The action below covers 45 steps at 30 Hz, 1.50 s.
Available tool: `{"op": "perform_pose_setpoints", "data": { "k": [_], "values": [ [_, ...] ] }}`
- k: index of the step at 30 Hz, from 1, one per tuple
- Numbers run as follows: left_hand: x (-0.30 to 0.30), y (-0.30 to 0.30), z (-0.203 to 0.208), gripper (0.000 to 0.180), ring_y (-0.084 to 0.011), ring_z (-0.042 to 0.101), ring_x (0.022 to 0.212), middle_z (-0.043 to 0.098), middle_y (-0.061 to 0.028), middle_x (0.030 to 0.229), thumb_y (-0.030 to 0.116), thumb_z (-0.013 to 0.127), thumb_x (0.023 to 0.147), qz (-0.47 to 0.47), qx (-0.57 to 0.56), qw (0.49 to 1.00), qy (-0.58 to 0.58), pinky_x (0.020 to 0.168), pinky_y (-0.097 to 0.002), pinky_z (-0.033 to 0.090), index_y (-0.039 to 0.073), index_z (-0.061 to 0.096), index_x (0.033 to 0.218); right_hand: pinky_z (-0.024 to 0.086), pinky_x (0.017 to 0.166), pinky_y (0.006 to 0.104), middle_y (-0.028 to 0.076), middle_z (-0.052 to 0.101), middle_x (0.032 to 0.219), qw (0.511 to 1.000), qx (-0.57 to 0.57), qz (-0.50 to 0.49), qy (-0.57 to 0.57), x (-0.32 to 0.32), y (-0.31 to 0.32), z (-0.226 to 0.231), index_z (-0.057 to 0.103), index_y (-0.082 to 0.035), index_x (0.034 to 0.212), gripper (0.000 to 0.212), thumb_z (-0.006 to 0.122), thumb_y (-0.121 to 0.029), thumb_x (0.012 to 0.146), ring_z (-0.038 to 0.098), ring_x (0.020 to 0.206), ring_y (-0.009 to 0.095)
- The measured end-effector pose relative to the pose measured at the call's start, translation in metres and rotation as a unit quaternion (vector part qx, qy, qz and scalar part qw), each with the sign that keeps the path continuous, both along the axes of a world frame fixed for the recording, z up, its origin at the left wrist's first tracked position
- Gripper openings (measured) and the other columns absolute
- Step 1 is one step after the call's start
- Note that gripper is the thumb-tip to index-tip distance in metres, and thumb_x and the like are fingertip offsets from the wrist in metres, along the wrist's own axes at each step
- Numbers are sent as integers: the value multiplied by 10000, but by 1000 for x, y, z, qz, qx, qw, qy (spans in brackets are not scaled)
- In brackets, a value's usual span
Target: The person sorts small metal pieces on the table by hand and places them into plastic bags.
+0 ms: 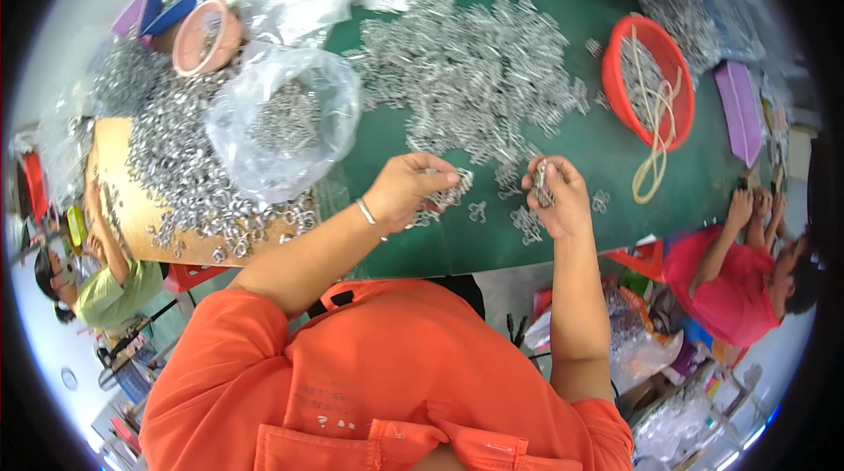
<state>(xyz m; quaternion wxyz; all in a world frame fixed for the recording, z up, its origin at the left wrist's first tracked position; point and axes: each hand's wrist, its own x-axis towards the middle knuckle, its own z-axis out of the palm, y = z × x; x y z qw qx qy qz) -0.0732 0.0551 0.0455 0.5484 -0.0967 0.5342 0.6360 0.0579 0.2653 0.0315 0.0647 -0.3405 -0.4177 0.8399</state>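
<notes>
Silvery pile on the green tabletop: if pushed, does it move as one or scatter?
The pile would probably spread rather than move as one: it's a loose heap with stragglers at its edges. Pieces may snag each other, since they overlap at many angles. Individually they're likely stiff, judging by the metallic shine.

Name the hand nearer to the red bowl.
Right. The right hand, holding metal pieces, is left of the red bowl and lower in the picture; the left hand, also holding metal pieces, is farther left.
</notes>
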Motion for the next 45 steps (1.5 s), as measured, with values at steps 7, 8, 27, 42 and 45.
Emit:
{"op": "perform_pose_setpoints", "data": {
  "k": [7,8,27,42,45],
  "values": [
    [-52,-49,63,179,-62,547,660,625,-4,844,61,638,804,71,-102,943,310,524,-202,457,28,643,980,408,428,192,83,603,845,981,-145,131,13,-96,-87,30,558,-54,1037,198,599,-109,852,576,645,123],
    [-68,-63,58,167,-59,541,648,624,-2,838,59,625,802,74,-137,926,344,543,-203,448,21,636,964,435,480,220,55,604,879,981,-135,142,-3,-118,-106,35,560,-66,1042,206,594,-140,853,579,694,123],
    [-59,-87,54,293,-172,546,720,585,-112,926,-107,628,684,63,-90,618,778,576,-248,447,23,609,946,468,637,351,108,589,857,826,518,139,174,-109,-127,24,557,-37,885,185,667,-70,740,583,763,287],
    [16,57,-46,276,-286,571,792,525,-91,895,80,705,677,-271,-95,640,713,676,-378,483,52,559,909,458,466,251,105,622,768,995,-3,-101,20,33,6,-7,546,4,934,130,538,-49,816,605,641,163],
    [19,51,-47,254,-293,557,731,530,-91,832,51,715,663,-203,-37,651,731,641,-372,477,55,530,838,449,451,250,90,611,767,994,82,-62,-33,16,6,-10,558,-7,928,132,570,-59,807,605,654,162]
  ]
}}
